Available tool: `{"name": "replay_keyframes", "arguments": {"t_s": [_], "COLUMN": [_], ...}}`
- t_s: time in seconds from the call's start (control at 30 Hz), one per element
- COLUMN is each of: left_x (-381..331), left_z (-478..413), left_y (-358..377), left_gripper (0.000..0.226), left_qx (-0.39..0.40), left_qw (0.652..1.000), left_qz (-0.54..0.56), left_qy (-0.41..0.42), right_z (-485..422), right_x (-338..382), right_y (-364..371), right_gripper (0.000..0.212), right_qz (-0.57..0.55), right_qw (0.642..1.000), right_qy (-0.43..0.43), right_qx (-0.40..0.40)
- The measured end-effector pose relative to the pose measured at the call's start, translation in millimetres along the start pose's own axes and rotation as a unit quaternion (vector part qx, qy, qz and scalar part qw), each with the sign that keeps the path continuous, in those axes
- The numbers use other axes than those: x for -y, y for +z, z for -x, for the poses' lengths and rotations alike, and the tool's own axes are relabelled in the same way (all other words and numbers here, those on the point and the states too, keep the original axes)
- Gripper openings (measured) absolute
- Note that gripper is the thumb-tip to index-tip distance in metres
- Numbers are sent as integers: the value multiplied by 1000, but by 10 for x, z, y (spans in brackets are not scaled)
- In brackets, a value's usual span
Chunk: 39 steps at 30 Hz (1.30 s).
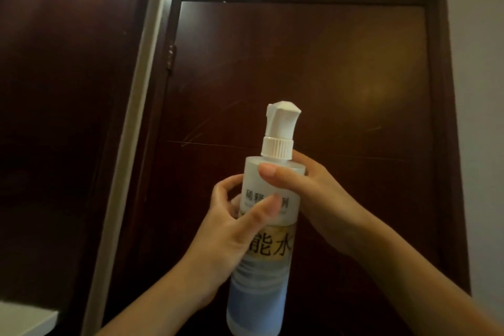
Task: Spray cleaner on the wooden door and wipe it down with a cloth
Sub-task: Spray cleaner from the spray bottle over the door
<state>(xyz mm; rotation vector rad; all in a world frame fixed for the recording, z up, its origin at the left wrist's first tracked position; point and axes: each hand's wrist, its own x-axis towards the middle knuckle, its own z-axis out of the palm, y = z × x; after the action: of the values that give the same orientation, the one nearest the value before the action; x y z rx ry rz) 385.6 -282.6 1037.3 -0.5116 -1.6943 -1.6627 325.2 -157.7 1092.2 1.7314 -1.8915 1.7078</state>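
Panelling (54,90) in dark wood fills the left side, with a white ledge (24,319) at its foot. Past a pale strip of wall, a hinge (170,58) sits on the frame of the wooden door (313,63). Before the door the spray bottle (260,289) stands upright. The left hand (226,229) is wrapped round its label, and the right hand (308,194) grips its shoulder under the white pump head (282,120).

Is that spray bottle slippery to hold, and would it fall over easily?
Probably a bit slippery: the spray bottle looks smooth, and both the left hand and right hand grip it. It seems stiff, since the fingers leave no dent. Tall and narrow with a pump head on top, it would likely tip easily.
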Motion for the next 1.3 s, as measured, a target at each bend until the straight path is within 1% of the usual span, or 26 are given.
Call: {"name": "replay_keyframes", "arguments": {"t_s": [0.13,0.27,0.33,0.4,0.57,0.67,0.8,0.97,1.13,1.3], "left_x": [-213,-308,-317,-325,-355,-396,-405,-392,-381,-360], "left_z": [94,166,180,176,122,102,120,79,27,-71], "left_y": [-13,35,66,88,110,100,103,107,196,298], "left_gripper": [90,67,63,61,54,53,49,62,53,55], "left_qx": [-9,-39,-50,-57,-64,-58,-58,-43,-17,-12], "left_qw": [1000,998,997,996,995,995,994,995,996,996], "left_qz": [-1,3,10,16,8,-8,-11,-9,1,-1], "left_qy": [13,43,59,69,81,84,93,92,85,85], "right_z": [-13,-45,-57,-71,-154,-201,-220,-196,-159,-140], "right_x": [269,357,368,400,459,469,477,437,428,474], "right_y": [67,184,251,307,339,348,353,303,181,63], "right_gripper": [49,46,36,31,37,40,56,41,41,46], "right_qz": [19,-4,-35,-68,-108,-129,-127,-138,-134,-126], "right_qw": [999,998,998,996,992,989,988,986,986,986], "right_qy": [-31,-53,-58,-51,-16,-13,-37,-45,-33,-29], "right_qx": [6,-14,-19,-23,-60,-76,-80,-87,-90,-102]}}
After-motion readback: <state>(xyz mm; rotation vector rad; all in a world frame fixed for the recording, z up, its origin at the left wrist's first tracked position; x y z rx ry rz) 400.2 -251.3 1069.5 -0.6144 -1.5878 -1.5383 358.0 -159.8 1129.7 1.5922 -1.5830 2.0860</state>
